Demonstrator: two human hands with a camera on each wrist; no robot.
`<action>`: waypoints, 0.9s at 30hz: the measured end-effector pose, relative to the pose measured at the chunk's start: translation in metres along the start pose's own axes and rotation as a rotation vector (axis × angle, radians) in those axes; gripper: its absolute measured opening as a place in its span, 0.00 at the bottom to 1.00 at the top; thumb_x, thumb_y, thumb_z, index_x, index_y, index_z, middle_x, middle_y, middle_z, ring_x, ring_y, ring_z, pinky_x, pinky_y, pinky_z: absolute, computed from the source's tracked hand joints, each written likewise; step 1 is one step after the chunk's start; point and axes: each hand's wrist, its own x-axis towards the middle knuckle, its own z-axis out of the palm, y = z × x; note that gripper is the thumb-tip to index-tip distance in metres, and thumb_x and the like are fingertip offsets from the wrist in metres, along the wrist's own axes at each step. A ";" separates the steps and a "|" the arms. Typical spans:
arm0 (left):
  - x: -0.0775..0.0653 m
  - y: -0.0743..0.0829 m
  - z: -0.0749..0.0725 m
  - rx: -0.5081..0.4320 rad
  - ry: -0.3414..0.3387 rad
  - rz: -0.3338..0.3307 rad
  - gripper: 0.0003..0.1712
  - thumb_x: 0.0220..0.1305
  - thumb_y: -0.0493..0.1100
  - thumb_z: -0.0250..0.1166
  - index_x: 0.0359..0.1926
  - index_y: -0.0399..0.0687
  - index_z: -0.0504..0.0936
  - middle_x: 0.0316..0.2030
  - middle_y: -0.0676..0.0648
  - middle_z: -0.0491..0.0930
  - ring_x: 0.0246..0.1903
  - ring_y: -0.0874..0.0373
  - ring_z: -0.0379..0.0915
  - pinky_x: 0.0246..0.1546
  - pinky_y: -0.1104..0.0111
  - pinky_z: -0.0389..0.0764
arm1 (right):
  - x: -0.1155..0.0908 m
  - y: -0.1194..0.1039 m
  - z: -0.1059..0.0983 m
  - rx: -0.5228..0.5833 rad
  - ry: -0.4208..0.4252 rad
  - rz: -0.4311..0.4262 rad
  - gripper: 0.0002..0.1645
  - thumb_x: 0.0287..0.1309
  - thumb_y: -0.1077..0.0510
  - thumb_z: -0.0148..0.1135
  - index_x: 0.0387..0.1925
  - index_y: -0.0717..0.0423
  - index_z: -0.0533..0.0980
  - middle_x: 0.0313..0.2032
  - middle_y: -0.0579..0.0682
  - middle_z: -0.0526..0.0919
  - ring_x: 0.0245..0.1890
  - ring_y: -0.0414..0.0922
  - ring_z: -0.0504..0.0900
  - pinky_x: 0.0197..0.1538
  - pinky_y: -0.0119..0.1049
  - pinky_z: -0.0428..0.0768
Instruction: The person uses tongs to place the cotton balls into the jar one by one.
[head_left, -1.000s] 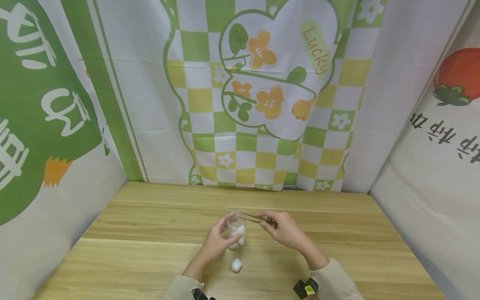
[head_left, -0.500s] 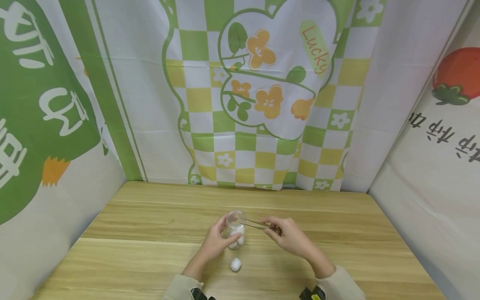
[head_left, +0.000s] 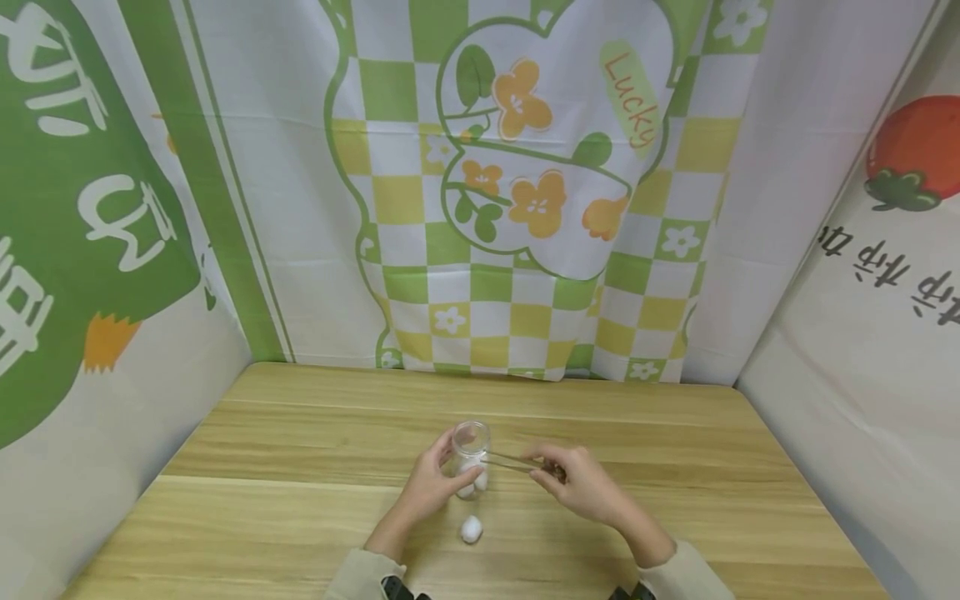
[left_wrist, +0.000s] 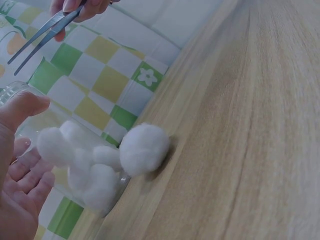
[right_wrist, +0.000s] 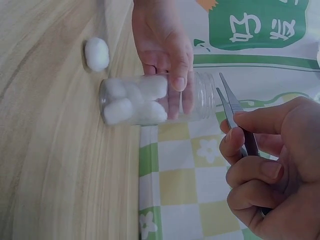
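My left hand holds an upright clear glass jar, thumb on one side and fingers on the other. Several white cotton balls fill the jar's lower part, and its mouth is uncovered. With thumb and fingers my right hand grips metal tweezers. Their two tips stand apart beside the jar's rim, with nothing between them. A single cotton ball lies on the table outside the jar, on the side nearer to me.
The wood-grain table carries the jar near its middle. Behind it hangs a green and yellow checked cloth. Printed fabric walls close in the left and right sides.
My right hand has drawn back to the right and a little towards me, bringing the tweezers' tips from over the jar's mouth to beside its rim. Left hand and jar stay put.
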 end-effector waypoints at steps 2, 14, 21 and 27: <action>0.000 0.000 0.000 0.000 0.000 0.005 0.40 0.58 0.42 0.69 0.68 0.42 0.63 0.65 0.38 0.71 0.68 0.37 0.63 0.71 0.42 0.62 | -0.002 0.001 0.000 0.006 -0.004 -0.005 0.15 0.62 0.63 0.59 0.50 0.62 0.78 0.26 0.49 0.83 0.21 0.26 0.67 0.23 0.21 0.74; -0.001 0.000 0.000 -0.009 0.003 0.005 0.40 0.57 0.42 0.70 0.68 0.40 0.63 0.65 0.37 0.71 0.69 0.36 0.62 0.72 0.43 0.62 | -0.008 0.005 0.004 -0.010 -0.021 -0.030 0.14 0.63 0.62 0.59 0.49 0.62 0.78 0.28 0.53 0.85 0.22 0.24 0.68 0.24 0.20 0.75; 0.000 0.002 0.001 0.004 0.032 0.009 0.37 0.57 0.42 0.70 0.66 0.41 0.67 0.62 0.38 0.75 0.66 0.38 0.66 0.70 0.44 0.67 | -0.011 0.009 0.010 -0.026 -0.054 -0.018 0.14 0.63 0.61 0.59 0.49 0.62 0.78 0.31 0.55 0.87 0.26 0.26 0.74 0.27 0.20 0.77; 0.000 0.003 0.001 -0.003 0.044 0.007 0.36 0.57 0.41 0.70 0.66 0.41 0.68 0.61 0.37 0.76 0.66 0.37 0.66 0.69 0.44 0.67 | -0.014 0.014 0.015 -0.011 -0.069 -0.007 0.14 0.62 0.62 0.59 0.48 0.62 0.78 0.33 0.57 0.87 0.27 0.27 0.76 0.28 0.19 0.77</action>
